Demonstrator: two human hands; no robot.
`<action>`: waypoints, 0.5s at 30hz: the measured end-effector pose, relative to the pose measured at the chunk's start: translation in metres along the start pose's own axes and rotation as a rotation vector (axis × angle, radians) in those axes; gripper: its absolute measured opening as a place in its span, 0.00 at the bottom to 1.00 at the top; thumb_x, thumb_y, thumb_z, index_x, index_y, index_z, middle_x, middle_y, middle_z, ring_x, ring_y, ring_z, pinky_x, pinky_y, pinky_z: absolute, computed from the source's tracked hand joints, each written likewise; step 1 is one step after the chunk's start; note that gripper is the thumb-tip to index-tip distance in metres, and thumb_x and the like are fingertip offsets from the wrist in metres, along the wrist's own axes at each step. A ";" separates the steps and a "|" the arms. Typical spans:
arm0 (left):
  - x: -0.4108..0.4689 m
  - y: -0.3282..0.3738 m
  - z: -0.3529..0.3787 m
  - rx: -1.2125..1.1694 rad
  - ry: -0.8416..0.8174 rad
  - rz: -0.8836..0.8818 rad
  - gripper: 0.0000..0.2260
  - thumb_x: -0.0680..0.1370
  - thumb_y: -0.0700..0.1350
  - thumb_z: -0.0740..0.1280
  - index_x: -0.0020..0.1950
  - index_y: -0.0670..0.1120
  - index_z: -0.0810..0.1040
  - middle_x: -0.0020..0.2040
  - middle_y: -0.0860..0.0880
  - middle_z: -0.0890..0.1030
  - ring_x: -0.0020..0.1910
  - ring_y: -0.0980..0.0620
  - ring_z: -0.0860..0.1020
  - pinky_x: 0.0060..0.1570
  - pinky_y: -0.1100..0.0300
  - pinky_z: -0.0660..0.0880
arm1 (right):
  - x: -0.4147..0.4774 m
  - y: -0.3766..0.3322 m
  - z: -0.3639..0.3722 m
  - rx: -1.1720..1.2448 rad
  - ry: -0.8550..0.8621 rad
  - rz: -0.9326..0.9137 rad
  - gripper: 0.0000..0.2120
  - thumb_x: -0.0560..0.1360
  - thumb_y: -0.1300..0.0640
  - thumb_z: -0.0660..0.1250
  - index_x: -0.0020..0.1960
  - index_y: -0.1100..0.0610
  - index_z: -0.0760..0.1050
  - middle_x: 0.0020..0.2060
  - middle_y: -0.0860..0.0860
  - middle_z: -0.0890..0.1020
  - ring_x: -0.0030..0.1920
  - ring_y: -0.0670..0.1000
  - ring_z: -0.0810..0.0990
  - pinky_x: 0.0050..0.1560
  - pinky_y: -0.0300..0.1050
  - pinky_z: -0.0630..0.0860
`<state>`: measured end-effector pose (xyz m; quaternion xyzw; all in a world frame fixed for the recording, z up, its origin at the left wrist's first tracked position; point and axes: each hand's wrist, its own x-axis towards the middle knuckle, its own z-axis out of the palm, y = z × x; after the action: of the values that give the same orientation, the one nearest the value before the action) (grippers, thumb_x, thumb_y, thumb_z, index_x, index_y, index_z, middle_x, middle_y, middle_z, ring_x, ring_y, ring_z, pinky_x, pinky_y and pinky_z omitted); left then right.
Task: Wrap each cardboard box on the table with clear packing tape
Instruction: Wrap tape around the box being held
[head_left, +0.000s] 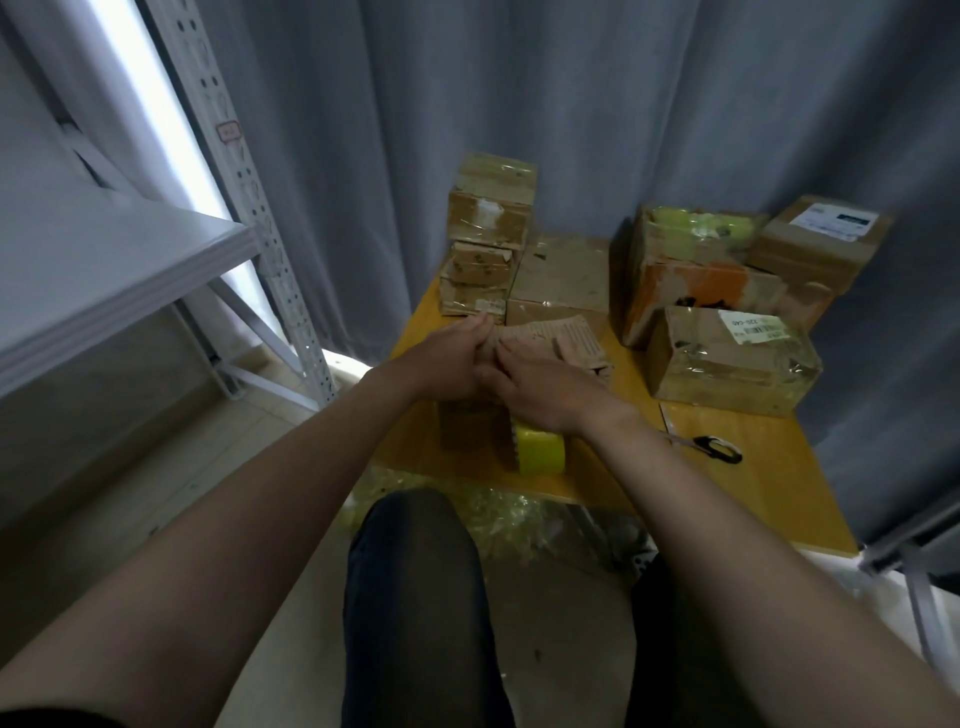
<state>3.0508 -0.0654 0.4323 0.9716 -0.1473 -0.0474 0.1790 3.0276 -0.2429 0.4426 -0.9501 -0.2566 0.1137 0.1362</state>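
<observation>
The cardboard box sits on the bench just behind the tape roll. The left grip clasps its left edge; the right grip lies flat, relaxed, on top.

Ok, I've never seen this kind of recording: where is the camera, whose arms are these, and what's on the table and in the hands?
There is no machine: a person wears one camera on the head, looking down at their own bare arms. Both hands meet on a small box on the yellow table; the left hand grips its edge, the right hand lies across its top. A yellowish tape roll sits under the right wrist, scissors lie to the right, and more cardboard boxes are stacked behind. Blur hides any tape between the fingers.
</observation>
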 end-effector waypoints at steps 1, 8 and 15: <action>0.001 -0.001 0.001 -0.004 0.001 -0.014 0.45 0.77 0.54 0.74 0.84 0.42 0.50 0.84 0.44 0.51 0.83 0.46 0.51 0.80 0.55 0.52 | -0.009 0.000 0.005 -0.012 0.047 -0.018 0.32 0.85 0.35 0.44 0.83 0.50 0.56 0.83 0.49 0.58 0.83 0.51 0.54 0.81 0.59 0.37; 0.002 -0.001 0.001 -0.068 0.054 -0.052 0.49 0.69 0.53 0.80 0.82 0.42 0.57 0.82 0.45 0.60 0.80 0.47 0.60 0.78 0.53 0.60 | -0.044 0.011 0.032 0.186 0.347 -0.099 0.27 0.85 0.41 0.57 0.81 0.49 0.62 0.81 0.47 0.62 0.83 0.47 0.48 0.82 0.54 0.41; -0.006 0.010 -0.021 -0.293 0.046 -0.129 0.33 0.70 0.50 0.81 0.73 0.47 0.75 0.59 0.55 0.75 0.60 0.55 0.74 0.61 0.58 0.73 | -0.066 0.024 0.048 0.853 0.476 0.260 0.14 0.76 0.37 0.70 0.49 0.47 0.77 0.48 0.46 0.73 0.62 0.52 0.67 0.52 0.45 0.66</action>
<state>3.0454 -0.0652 0.4555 0.9433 -0.0718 -0.0576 0.3188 2.9690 -0.2877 0.4002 -0.8334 -0.0286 0.0047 0.5519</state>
